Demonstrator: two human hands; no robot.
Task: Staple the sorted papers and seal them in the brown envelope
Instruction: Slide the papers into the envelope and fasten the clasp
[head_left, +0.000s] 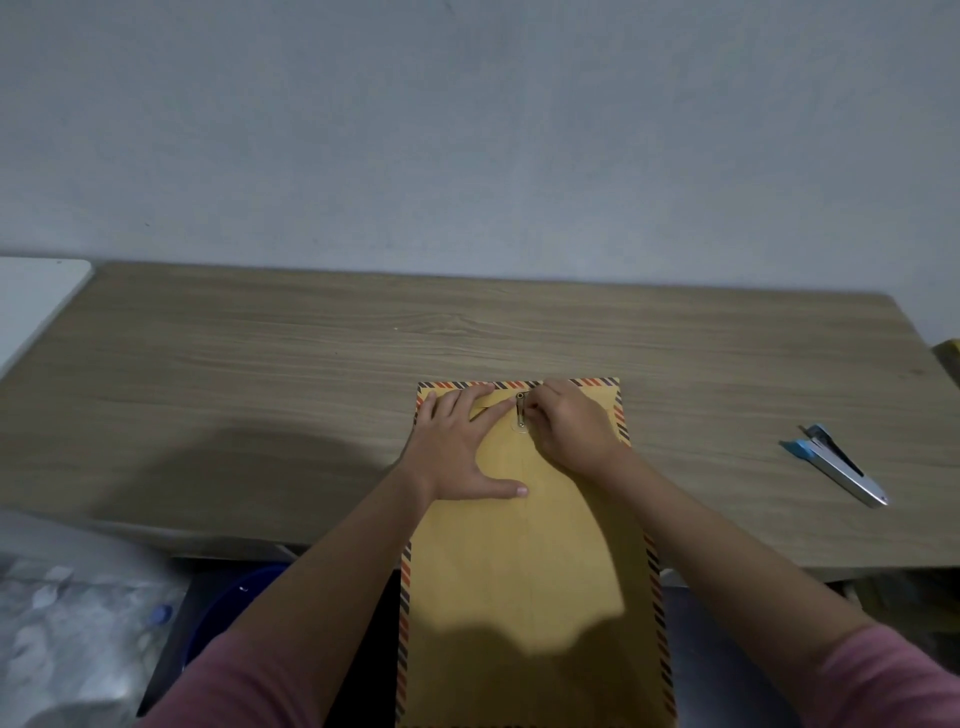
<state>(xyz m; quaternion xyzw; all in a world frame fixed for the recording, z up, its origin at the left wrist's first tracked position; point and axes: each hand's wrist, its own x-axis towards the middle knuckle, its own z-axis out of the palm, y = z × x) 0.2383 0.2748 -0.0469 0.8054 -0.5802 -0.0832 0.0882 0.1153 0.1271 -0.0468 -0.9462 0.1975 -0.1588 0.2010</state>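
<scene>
A brown envelope (530, 561) with a red and blue striped border lies lengthwise on the wooden desk (260, 374), its near end hanging over the front edge. The flap at its far end is folded down. My left hand (457, 447) presses flat on the flap, fingers spread. My right hand (571, 431) pinches the metal clasp (520, 410) at the flap's centre with its fingertips. No papers are visible outside the envelope. A blue and silver stapler (836, 462) lies on the desk to the right, apart from both hands.
A white surface (36, 296) adjoins the desk's far left corner. Clear plastic wrapping (67, 613) and a blue container (234, 603) sit below the desk's front edge at the left. A grey wall stands behind the desk.
</scene>
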